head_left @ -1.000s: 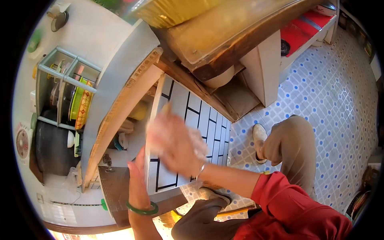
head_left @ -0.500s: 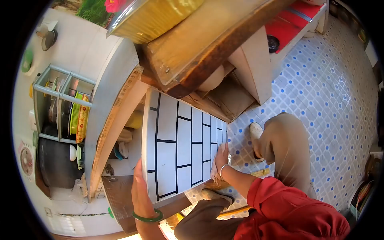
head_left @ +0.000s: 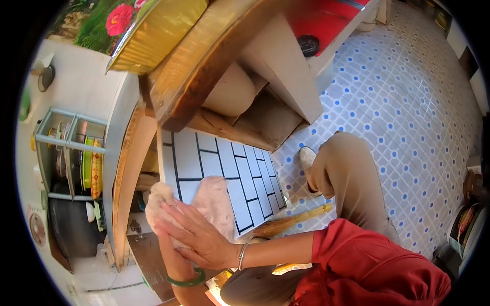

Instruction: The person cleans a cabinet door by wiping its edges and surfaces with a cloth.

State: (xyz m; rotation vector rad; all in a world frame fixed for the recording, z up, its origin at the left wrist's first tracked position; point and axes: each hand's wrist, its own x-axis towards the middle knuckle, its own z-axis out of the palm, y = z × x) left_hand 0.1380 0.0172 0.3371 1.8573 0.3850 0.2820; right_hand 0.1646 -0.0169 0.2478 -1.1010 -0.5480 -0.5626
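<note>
A white cabinet door (head_left: 255, 206) with black brick-pattern lines stands out from the cabinet. A pale pinkish cloth (head_left: 215, 203) lies bunched over its near upper edge and hangs down its face. My right hand (head_left: 204, 239), with a silver bangle at the wrist, presses on the cloth with its fingers around it. My left hand (head_left: 167, 250), a green bangle (head_left: 186, 278) on its wrist, is beneath the right hand at the door's left edge. Its fingers are hidden by the cloth and my right hand.
Above the door juts a thick wooden board (head_left: 204, 66) bearing a yellow ribbed container (head_left: 158, 38). A dish rack (head_left: 71, 153) with plates stands left, near a dark pot (head_left: 74, 224). On the patterned tile floor (head_left: 388, 102) lies a straw broom (head_left: 291, 222). An open compartment (head_left: 265, 120) adjoins the door.
My right hand has moved left from the door's far edge to its near edge, bringing the cloth over beside my left hand. The view has shifted, so the board sits lower and further left.
</note>
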